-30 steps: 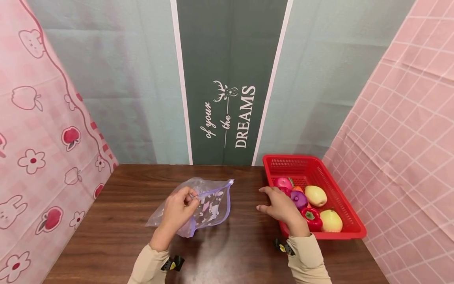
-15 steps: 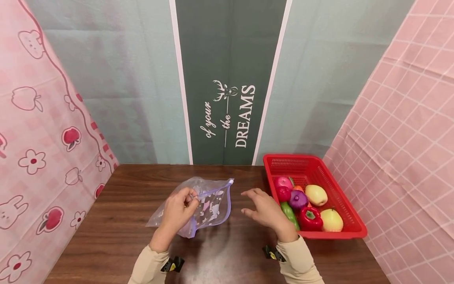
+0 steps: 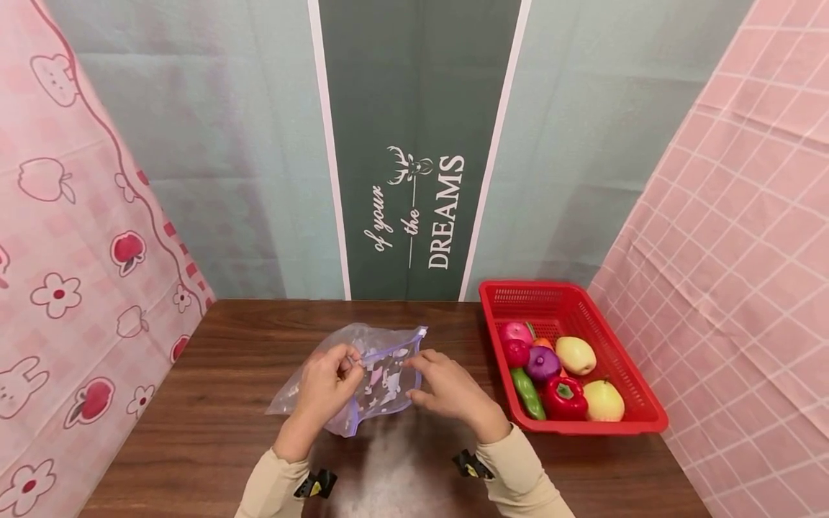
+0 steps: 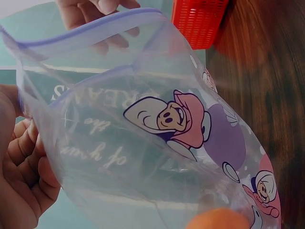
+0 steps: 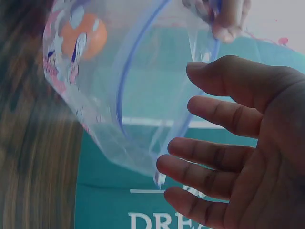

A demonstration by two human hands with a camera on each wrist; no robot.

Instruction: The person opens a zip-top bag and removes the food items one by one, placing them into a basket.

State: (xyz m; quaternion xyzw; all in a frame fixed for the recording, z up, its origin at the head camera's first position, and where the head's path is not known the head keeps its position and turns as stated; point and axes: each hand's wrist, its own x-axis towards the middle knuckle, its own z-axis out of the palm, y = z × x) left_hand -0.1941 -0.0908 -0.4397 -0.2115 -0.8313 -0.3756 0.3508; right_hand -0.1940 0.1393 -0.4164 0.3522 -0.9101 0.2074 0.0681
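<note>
A clear zip bag (image 3: pixel 391 378) with a purple-edged mouth and cartoon prints sits on the table, its mouth gaping to the right. My left hand (image 3: pixel 324 385) pinches the bag's rim between thumb and fingers. At the mouth, my right hand (image 3: pixel 450 392) is spread, holding nothing; in the right wrist view its fingers (image 5: pixel 209 148) are extended in front of the purple rim, and whether they touch it I cannot tell. Inside the bag lies an orange round thing (image 5: pixel 85 36), also visible at the bottom of the left wrist view. A slider (image 3: pixel 422 331) marks the mouth's far corner.
To the right stands a red basket (image 3: pixel 596 429) holding a red bell pepper (image 3: pixel 566 397), a green cucumber-like piece (image 3: pixel 527 394), a purple eggplant-like piece (image 3: pixel 542 364), a yellow pear (image 3: pixel 605 401) and several other pieces. Fabric walls border the wooden table (image 3: pixel 214 403).
My right hand has moved left from beside the basket to the bag's mouth, fingers still apart. The left hand keeps its pinch on the bag.
</note>
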